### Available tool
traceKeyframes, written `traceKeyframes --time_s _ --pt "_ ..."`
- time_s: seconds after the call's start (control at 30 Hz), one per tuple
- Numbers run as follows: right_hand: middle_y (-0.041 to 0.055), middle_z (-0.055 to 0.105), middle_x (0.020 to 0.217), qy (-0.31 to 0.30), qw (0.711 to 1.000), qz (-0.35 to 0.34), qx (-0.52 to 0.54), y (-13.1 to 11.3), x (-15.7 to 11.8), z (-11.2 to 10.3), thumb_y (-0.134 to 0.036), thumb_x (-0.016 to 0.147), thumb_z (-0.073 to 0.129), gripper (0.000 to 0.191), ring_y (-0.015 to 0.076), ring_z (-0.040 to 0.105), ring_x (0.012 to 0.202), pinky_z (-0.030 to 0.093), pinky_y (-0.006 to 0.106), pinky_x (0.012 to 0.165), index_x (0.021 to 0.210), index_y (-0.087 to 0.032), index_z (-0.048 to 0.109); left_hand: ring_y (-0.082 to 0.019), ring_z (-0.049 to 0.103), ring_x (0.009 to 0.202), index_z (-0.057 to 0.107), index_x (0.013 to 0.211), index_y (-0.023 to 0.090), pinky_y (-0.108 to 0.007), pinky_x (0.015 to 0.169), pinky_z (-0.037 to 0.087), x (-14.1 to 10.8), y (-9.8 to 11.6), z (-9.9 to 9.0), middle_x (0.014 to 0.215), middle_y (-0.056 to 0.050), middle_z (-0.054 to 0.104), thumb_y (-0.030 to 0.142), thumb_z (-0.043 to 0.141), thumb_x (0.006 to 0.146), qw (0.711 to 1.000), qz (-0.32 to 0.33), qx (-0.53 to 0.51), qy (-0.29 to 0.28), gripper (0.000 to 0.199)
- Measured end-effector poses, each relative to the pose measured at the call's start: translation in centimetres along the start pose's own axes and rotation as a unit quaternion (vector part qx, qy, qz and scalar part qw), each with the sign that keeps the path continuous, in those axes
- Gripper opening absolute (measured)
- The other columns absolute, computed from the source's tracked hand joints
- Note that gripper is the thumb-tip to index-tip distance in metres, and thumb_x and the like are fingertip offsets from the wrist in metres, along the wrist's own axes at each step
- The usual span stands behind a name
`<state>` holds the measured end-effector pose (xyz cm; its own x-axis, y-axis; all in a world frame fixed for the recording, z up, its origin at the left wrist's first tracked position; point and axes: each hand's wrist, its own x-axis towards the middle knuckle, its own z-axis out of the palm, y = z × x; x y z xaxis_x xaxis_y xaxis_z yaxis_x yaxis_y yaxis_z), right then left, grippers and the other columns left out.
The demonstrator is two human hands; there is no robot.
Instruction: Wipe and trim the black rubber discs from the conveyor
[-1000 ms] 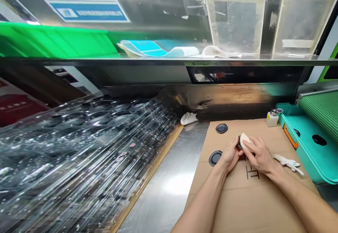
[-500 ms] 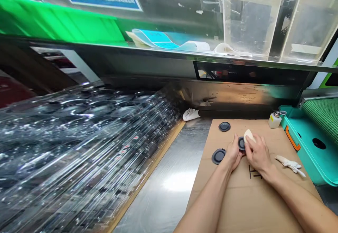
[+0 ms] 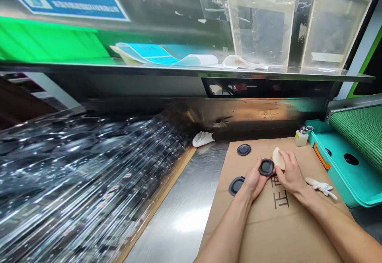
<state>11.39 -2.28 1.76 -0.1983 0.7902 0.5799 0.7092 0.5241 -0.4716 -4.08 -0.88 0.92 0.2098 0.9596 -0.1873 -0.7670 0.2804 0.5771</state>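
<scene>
My left hand holds a black rounded disc with a dark rim, its face turned up. My right hand grips a cream-coloured sponge pad, whose edge sits against the right side of the disc. Both hands are over a brown cardboard sheet printed with a large black character. Two similar black discs lie on the sheet, one at the far side and one just left of my left hand.
A small white dispensing bottle stands at the cardboard's far right corner. A white glove lies to the right, another on the steel bench. A teal case, green belt and plastic-wrapped stack flank the bench.
The sponge pad has moved off the disc's face to its right side, leaving the disc in full view. My head has turned slightly, shifting the scene left.
</scene>
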Motion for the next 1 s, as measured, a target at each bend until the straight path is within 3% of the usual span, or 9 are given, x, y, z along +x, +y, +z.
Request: traceKeyframes --time_s 0.1,0.17,0.23,0.43,0.6,0.77,0.87,1.0 --pt "0.013 0.057 0.122 -0.068 0.995 0.02 0.069 0.3 -0.1 -0.9 -0.022 0.081 0.064 0.059 0.0241 0.06 0.109 0.05 0.037 0.095 0.138 -0.018 0.048 -0.023 0.068 0.102 0.067 0.11 0.011 -0.038 0.094 0.054 -0.1 0.0 0.2 0.106 -0.015 0.072 0.039 0.059 0.094 0.999 0.018 0.019 0.026 0.033" --pt "0.0104 0.062 0.121 -0.131 0.987 0.022 0.095 -0.1 -0.3 -1.2 -0.022 0.081 0.066 0.052 0.0235 0.062 0.109 0.05 0.035 0.095 0.132 -0.021 0.054 -0.023 0.067 0.105 0.065 0.116 0.012 -0.038 0.095 0.053 -0.3 0.0 0.5 0.108 -0.015 0.072 0.038 0.059 0.094 0.999 0.018 0.031 0.034 0.034" --pt "0.0067 0.068 0.12 -0.156 0.98 0.035 0.119 -0.5 -0.2 -1.3 -0.025 0.087 0.061 0.039 0.0221 0.064 0.108 0.05 0.033 0.094 0.126 -0.024 0.059 -0.023 0.067 0.107 0.065 0.118 0.011 -0.037 0.097 0.052 -0.6 -0.3 0.8 0.11 -0.016 0.071 0.037 0.055 0.096 0.999 0.002 0.035 0.02 0.036" --pt "0.0074 0.071 0.117 -0.089 0.989 0.086 0.076 -1.3 0.6 -0.5 -0.028 0.095 0.05 0.032 0.0212 0.067 0.107 0.048 0.029 0.091 0.125 -0.022 0.059 -0.025 0.065 0.111 0.067 0.114 0.01 -0.039 0.101 0.051 -1.1 -1.2 1.2 0.113 -0.015 0.072 0.032 0.047 0.099 0.999 -0.007 0.037 0.002 0.033" --pt "0.0065 0.073 0.105 -0.149 0.984 0.088 -0.038 -2.0 0.5 -0.6 -0.035 0.097 0.047 0.032 0.0239 0.069 0.091 0.046 0.029 0.076 0.126 -0.025 0.055 -0.027 0.065 0.113 0.066 0.117 0.01 -0.041 0.104 0.049 -1.5 -1.6 1.3 0.116 -0.016 0.072 0.032 0.048 0.099 0.999 -0.033 0.021 0.006 0.034" --pt "0.0073 0.073 0.1 -0.16 0.972 0.135 -0.11 -2.6 0.5 -1.0 -0.041 0.1 0.04 0.033 0.0245 0.069 0.086 0.041 0.029 0.07 0.126 -0.025 0.053 -0.027 0.066 0.112 0.064 0.121 0.011 -0.043 0.104 0.049 -1.4 -1.9 1.2 0.117 -0.016 0.071 0.031 0.046 0.099 0.999 -0.038 0.012 0.012 0.035" --pt "0.0072 0.073 0.097 -0.197 0.967 0.112 -0.12 -2.4 0.2 -1.0 -0.043 0.099 0.042 0.033 0.0246 0.068 0.082 0.04 0.029 0.067 0.125 -0.026 0.052 -0.026 0.068 0.108 0.063 0.121 0.01 -0.041 0.099 0.053 -0.9 -1.6 1.1 0.116 -0.017 0.071 0.03 0.045 0.099 0.999 -0.047 -0.007 0.027 0.034" --pt "0.0079 0.072 0.103 -0.149 0.965 0.162 -0.144 -0.6 1.2 -2.8 -0.042 0.101 0.039 0.034 0.0244 0.067 0.087 0.04 0.031 0.071 0.128 -0.027 0.052 -0.024 0.071 0.098 0.059 0.122 0.017 -0.04 0.084 0.059 -0.9 -0.3 1.4 0.111 -0.016 0.07 0.027 0.044 0.1 0.998 0.02 -0.009 0.057 0.029"
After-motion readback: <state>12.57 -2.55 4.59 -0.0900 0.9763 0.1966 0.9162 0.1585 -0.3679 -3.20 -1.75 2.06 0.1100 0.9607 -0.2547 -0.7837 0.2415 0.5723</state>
